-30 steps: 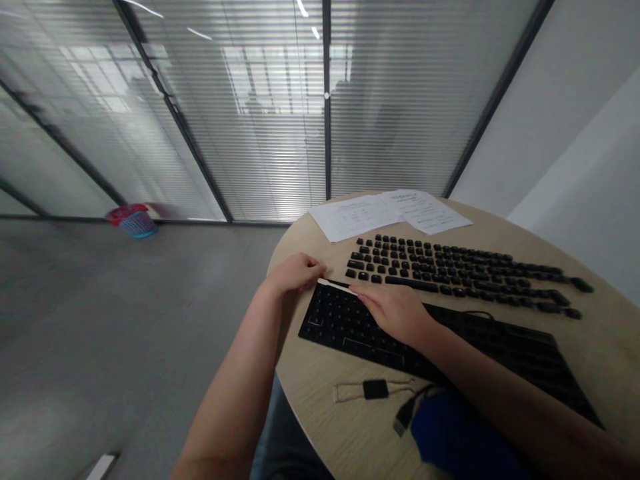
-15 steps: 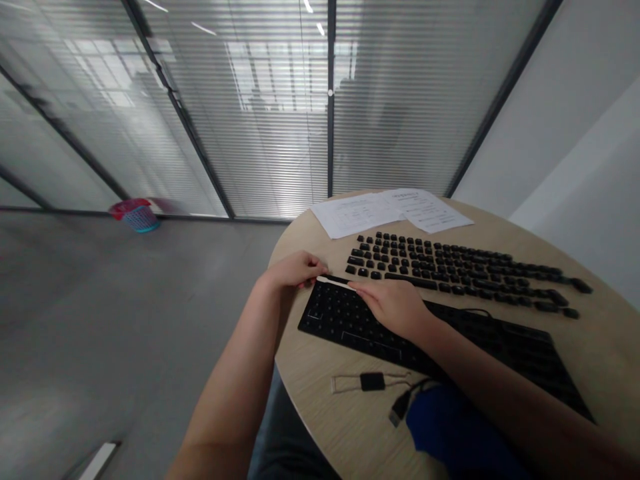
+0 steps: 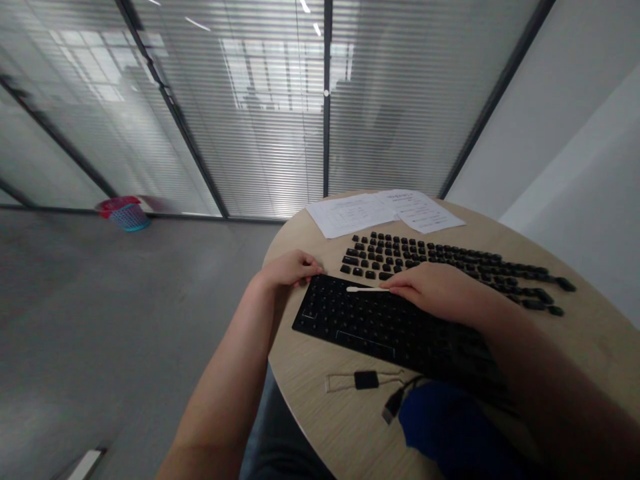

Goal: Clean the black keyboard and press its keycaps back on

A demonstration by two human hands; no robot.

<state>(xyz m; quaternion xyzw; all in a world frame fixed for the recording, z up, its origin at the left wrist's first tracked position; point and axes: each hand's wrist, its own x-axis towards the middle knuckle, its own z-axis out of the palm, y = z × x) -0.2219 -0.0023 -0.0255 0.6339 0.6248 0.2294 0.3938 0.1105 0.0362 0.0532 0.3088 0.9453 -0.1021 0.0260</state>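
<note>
Over the upper left part of the flat black keyboard base (image 3: 350, 320), your right hand (image 3: 435, 287) has its grip closed in a pinch on a slender, pale swab-like stick (image 3: 369, 289). Your thumb and fingertips meet around its right end, with no gap showing between them; its rounded tip points left, above the rows of small switches. You cannot tell from here whether that tip touches them.

Your left hand (image 3: 295, 268) rests at the base's far left corner, fingers curled inward and fingertips at the edge. Whether this grip clasps the corner or only presses against it, you cannot tell.

The base lies on the rounded, pale wood-grain counter (image 3: 310, 400) in front of you, its right part hidden under your forearm. Just beyond it, black plastic keycaps (image 3: 440, 256) sit in rows, partly covered by your right hand. Nearer you lie a wire-looped tool with a black block (image 3: 367, 380), a black cable with a metal-tipped plug (image 3: 391, 407) and a bright blue object (image 3: 445, 427).
</note>
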